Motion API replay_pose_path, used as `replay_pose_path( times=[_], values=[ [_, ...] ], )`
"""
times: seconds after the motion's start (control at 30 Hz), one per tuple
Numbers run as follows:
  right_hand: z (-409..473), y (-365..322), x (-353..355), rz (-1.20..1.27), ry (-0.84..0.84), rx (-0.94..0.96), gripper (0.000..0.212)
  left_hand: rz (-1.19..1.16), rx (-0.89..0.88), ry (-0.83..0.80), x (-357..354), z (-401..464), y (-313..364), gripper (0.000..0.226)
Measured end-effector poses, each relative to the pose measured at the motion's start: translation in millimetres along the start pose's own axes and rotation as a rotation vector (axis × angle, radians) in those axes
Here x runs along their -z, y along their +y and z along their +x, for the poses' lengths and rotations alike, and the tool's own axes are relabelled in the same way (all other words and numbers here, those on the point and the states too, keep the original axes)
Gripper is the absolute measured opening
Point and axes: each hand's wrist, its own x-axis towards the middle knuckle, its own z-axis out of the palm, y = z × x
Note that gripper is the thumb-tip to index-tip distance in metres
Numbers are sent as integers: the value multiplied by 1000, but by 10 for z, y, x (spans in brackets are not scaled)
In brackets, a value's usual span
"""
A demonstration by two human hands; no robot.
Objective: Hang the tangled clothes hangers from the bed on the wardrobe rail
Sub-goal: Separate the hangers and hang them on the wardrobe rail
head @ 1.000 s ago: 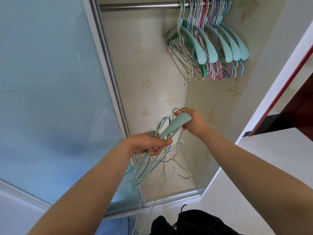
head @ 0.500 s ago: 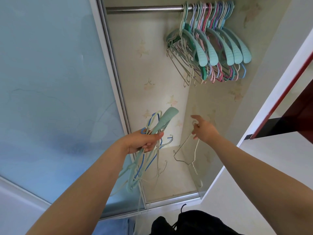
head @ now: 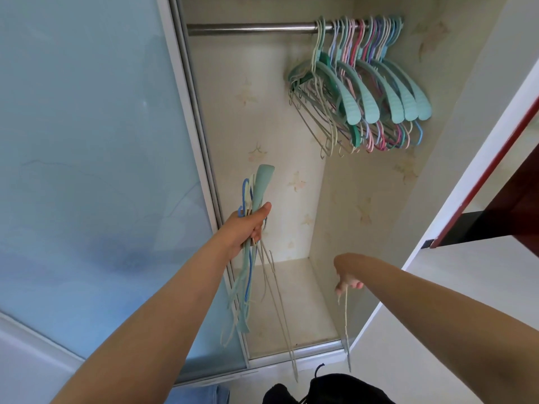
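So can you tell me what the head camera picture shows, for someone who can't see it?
A left hand grips a tangled bunch of teal, blue and cream hangers; the right hand holds one thin cream hanger low. Above, pastel plastic hangers hang on a silver metal wardrobe rail.

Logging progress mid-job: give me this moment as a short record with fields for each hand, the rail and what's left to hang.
left hand: left hand grips the tangled bunch of hangers, held upright in front of the open wardrobe
right hand: right hand pinches a single thin hanger that dangles below it, apart from the bunch
rail: wardrobe rail carries hung hangers crowded at its right end; left part bare
left to hang: the single hanger and the bunch
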Motion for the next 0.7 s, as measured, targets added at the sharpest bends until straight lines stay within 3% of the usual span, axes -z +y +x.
replay_pose_path(
  times=[0.1, 0.17, 0.3, 0.57, 0.7],
  values=[
    [6, 111, -29, 114, -27, 40, 68, 26, -1, 4, 11, 32, 58, 43],
    [9, 111, 17, 154, 5, 48, 56, 33, -6, 0, 12, 51, 78, 41],
    [-69, 77, 202, 117, 284, -14, 36, 46, -6, 20, 7, 80, 91, 42],
    [-282, 133, 543, -57, 455, -156, 41, -12, -17, 85, 20, 137, 131, 44],
    [-354, 196, 819, 156, 695, -79, 46, -93, -6, 7, 68, 163, 158, 39]
  ],
)
